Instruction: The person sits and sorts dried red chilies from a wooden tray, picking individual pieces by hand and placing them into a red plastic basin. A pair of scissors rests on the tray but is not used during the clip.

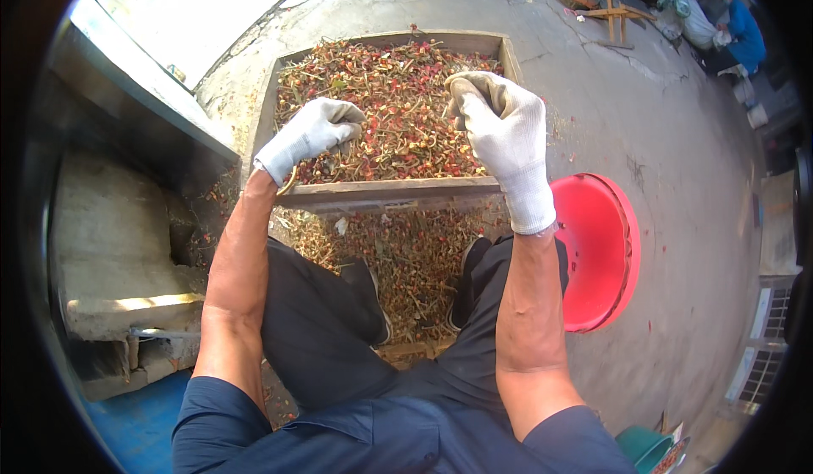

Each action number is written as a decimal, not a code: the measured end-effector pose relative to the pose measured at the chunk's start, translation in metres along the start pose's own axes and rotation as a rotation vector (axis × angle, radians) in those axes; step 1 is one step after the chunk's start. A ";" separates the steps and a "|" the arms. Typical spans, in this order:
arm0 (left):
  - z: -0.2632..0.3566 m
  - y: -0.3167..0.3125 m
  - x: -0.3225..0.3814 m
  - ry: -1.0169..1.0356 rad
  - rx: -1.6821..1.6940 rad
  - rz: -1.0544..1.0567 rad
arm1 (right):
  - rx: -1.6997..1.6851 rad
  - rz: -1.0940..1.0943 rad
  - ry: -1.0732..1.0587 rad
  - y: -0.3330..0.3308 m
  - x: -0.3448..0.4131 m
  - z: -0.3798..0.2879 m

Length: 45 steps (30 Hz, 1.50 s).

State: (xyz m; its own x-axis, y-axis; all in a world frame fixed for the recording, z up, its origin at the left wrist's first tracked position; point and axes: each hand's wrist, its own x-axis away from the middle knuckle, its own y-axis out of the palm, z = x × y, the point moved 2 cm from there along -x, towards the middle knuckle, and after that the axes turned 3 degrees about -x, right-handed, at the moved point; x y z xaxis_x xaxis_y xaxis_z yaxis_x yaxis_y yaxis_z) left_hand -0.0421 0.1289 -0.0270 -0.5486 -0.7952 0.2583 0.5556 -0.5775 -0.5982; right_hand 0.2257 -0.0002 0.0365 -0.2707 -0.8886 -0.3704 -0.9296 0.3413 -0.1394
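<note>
My left hand (pixel 327 125), in a pale work glove, is over the left part of a shallow wooden-framed tray (pixel 394 188), its fingers curled downward. Heaped in the tray are dried stems and red bits (pixel 394 99) that look like chili pepper scraps. My right hand (pixel 492 109), gloved the same way, is raised over the tray's right side with its fingers curled in. Whether anything small is inside either hand cannot be seen. More stems and bits (pixel 413 258) lie on the ground beneath the tray's near edge, between my shoes.
A red plastic basin (pixel 597 252) stands beside my right leg. Concrete blocks (pixel 120 252) are at the left. A green bucket (pixel 641 448) is at the lower right. Far right, a person in blue (pixel 743 33) sits by white sacks (pixel 698 23), near a wooden stand (pixel 613 14).
</note>
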 end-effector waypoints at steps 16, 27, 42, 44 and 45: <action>0.048 0.020 0.047 0.071 -0.057 -0.398 | -0.008 -0.024 -0.023 0.002 0.001 0.002; 0.022 0.074 0.005 0.367 -0.905 0.067 | -0.007 -0.010 -0.033 -0.001 0.001 0.003; 0.003 0.050 -0.030 0.287 -0.676 0.140 | 0.019 0.008 -0.105 -0.004 -0.002 0.006; 0.007 0.057 -0.029 0.339 -0.664 0.123 | 0.045 0.005 -0.104 -0.005 -0.001 0.006; 0.009 0.062 -0.028 0.350 -0.656 0.110 | 0.056 0.003 -0.126 -0.005 -0.001 0.005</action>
State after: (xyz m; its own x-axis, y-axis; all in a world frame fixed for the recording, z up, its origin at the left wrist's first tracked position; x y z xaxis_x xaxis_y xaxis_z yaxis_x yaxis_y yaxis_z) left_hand 0.0134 0.1140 -0.0643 -0.7389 -0.6735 -0.0202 0.1924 -0.1821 -0.9643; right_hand 0.2321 0.0003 0.0330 -0.2365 -0.8434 -0.4824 -0.9124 0.3635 -0.1883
